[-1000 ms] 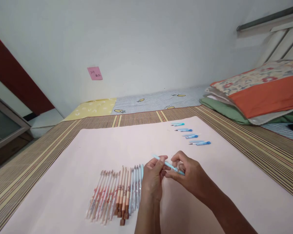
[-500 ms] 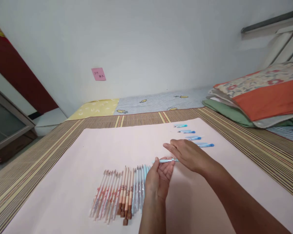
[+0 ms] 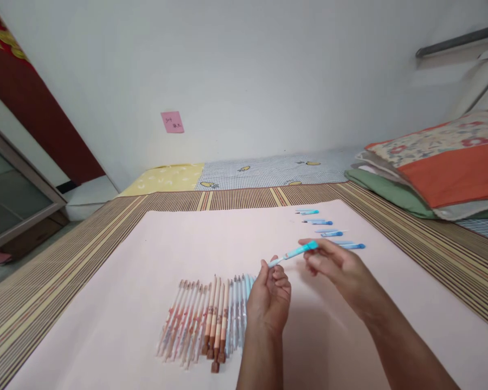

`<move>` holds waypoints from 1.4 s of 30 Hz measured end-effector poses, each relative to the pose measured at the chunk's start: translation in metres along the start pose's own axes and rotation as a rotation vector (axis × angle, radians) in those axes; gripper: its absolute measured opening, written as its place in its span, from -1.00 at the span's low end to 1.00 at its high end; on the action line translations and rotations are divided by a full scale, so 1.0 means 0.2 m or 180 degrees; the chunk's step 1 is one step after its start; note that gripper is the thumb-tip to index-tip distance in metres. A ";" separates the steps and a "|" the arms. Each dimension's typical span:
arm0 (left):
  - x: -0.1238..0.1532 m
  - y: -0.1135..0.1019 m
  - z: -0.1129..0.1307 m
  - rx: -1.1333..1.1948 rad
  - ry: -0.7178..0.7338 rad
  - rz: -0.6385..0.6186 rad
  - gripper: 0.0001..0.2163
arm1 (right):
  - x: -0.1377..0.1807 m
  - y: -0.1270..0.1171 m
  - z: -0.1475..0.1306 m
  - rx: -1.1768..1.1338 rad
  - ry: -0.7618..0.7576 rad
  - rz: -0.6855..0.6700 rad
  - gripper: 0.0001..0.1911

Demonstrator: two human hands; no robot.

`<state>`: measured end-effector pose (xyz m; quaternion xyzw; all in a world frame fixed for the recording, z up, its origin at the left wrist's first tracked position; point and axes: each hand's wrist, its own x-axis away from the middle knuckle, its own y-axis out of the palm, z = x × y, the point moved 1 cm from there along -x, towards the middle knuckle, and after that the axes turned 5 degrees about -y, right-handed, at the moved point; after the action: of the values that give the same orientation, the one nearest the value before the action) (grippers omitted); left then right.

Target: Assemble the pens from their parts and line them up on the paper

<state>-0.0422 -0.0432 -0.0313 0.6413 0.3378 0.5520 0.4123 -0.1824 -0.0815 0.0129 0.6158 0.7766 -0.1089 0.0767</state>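
A light blue pen (image 3: 293, 253) with a bright turquoise end slants up to the right. My left hand (image 3: 270, 298) is closed on its paler, lower end, pinched between thumb and fingers. At the turquoise end is my right hand (image 3: 341, 265), fingers apart and slightly bent. One finger passes behind that end; whether it touches is unclear. Left of my left hand lies a row of pens: white-and-red pens (image 3: 183, 319), peach pens with brown ends (image 3: 216, 325), and pale blue pens (image 3: 236, 309), partly hidden by my wrist.
Blue pen parts lie in short rows at the back right, among them a dark blue piece (image 3: 355, 246) and a turquoise piece (image 3: 311, 212). Pink paper (image 3: 146, 249) covers a striped mat (image 3: 85, 238). Folded bedding (image 3: 463, 179) is stacked at right; a pink note (image 3: 172, 122) hangs on the wall.
My right hand has turned from lying flat above the pen to having its fingers at the turquoise end. The pen tilts up more, and my left fingers have curled in. The view has shifted slightly.
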 end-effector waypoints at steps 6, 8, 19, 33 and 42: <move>0.00 0.00 -0.03 -0.0492 0.0211 0.0071 -0.81 | 0.07 0.10 0.07 -0.0088 0.0055 0.0283 -0.64; -0.01 -0.01 -0.04 -0.0596 0.0336 0.0115 -0.83 | 0.06 0.11 0.08 -0.0141 0.0039 0.0351 -0.64; 0.03 -0.01 -0.08 -0.1378 0.0653 -0.0261 -0.84 | 0.08 0.12 0.11 -0.0279 -0.0094 0.0308 -0.73; -0.05 -0.02 -0.07 -0.0426 0.0119 0.0226 -0.77 | 0.13 0.00 0.23 0.0060 0.0373 0.0093 -0.61; 0.00 -0.04 -0.07 -0.0600 0.0049 -0.0181 -0.81 | 0.26 -0.90 0.31 0.2184 0.0264 0.1009 -0.70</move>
<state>-0.0562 -0.0383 -0.0379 0.5854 0.3056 0.5743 0.4837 -0.3702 -0.0891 -0.0473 0.7220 0.5925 -0.3244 -0.1496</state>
